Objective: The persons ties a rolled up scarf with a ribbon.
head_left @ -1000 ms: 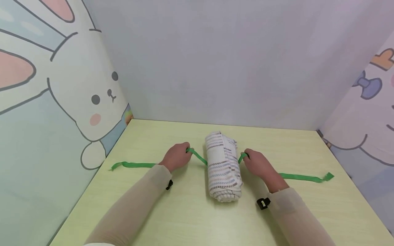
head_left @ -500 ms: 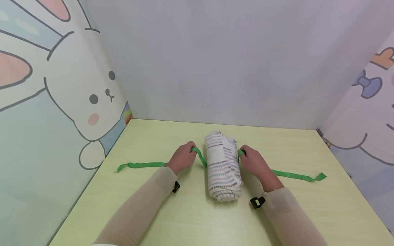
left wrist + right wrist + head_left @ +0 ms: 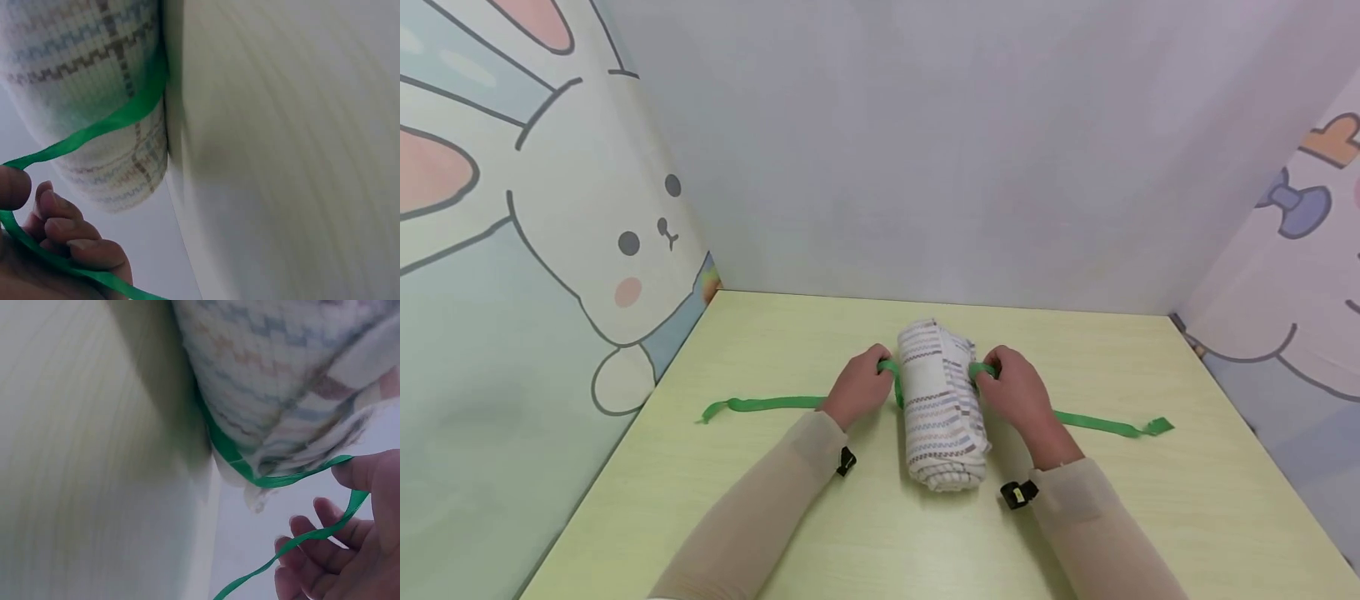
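A rolled white towel (image 3: 928, 392) with striped bands lies lengthwise on the table. A green ribbon (image 3: 94, 130) passes beneath the roll and comes up on both sides. At the roll's left side my left hand (image 3: 859, 385) pinches the ribbon between thumb and fingers. My right hand (image 3: 1018, 392) pinches the ribbon on the right, close against the towel. Loose ribbon runs out past each hand over the table. In the right wrist view the ribbon (image 3: 275, 481) bends up round the towel's edge to the thumb (image 3: 356, 472), the other fingers loosely curled below.
The pale yellow table (image 3: 850, 533) meets a grey back wall (image 3: 925, 167). A wall with a rabbit drawing (image 3: 602, 225) stands on the left, another with a cartoon figure (image 3: 1285, 275) on the right. Black camera straps (image 3: 1018, 494) sit at the wrists.
Both hands have moved inward to the towel's sides, drawing the ribbon up with them. The ribbon's loose ends have slid inward along the table. The towel has stayed in place.
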Available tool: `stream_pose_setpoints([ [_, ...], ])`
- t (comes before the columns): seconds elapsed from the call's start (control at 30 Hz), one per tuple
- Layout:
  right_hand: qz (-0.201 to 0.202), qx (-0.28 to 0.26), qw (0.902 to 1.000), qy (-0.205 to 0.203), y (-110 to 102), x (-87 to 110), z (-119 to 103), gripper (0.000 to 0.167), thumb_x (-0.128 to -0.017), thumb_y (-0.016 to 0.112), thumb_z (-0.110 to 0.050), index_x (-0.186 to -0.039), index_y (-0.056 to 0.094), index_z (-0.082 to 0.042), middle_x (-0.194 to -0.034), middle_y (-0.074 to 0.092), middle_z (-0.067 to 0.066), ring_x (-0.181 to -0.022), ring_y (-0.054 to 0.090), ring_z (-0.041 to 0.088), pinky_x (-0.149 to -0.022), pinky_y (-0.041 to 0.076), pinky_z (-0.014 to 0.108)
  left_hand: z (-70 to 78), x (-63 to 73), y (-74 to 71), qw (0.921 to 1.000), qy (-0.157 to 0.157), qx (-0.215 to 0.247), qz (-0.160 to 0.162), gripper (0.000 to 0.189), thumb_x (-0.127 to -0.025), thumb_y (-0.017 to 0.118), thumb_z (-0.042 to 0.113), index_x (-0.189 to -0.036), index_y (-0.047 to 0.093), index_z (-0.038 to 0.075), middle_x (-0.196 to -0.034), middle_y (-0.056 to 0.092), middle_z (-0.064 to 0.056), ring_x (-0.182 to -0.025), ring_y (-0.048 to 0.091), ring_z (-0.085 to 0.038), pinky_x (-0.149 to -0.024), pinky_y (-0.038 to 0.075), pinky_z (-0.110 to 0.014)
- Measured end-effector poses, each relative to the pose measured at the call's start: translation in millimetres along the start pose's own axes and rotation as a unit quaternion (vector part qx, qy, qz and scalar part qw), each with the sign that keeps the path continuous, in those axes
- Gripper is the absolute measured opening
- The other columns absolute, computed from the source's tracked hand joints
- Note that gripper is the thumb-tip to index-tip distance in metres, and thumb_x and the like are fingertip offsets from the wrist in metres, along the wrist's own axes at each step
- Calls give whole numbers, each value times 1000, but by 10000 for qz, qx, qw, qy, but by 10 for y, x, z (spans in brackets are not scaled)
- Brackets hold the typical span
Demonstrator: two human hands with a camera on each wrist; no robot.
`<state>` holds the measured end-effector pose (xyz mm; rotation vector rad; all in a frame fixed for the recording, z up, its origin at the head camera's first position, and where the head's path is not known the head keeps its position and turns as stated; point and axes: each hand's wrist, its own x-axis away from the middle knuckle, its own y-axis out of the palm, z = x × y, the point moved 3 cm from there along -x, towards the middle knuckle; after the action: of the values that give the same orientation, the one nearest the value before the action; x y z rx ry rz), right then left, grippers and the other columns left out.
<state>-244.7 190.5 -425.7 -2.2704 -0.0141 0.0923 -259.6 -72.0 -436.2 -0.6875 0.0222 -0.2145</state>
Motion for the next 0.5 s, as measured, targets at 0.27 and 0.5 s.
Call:
stream_pose_setpoints([
  [0.27,128,445,9979,447,-100,107,-54,37,-98,64,-39,-90,52,-6,-73,49,8,-60,47,24,-54,37,37,104,44,54,9999,44,48,147,8,-101,53,21,-106,56,15,-91,60,-4,-80,55,-20,-70,46,-36],
  [0.5,-410,573,9941,826,-98,161,-54,52,-100,58,-48,-62,51,-13,-55,51,1,-52,48,20,-49,35,32,160,90,50,9990,-131,-289,312,10,-99,60,23,-103,56,14,-93,61,-3,-81,57,-20,-69,47,-35],
])
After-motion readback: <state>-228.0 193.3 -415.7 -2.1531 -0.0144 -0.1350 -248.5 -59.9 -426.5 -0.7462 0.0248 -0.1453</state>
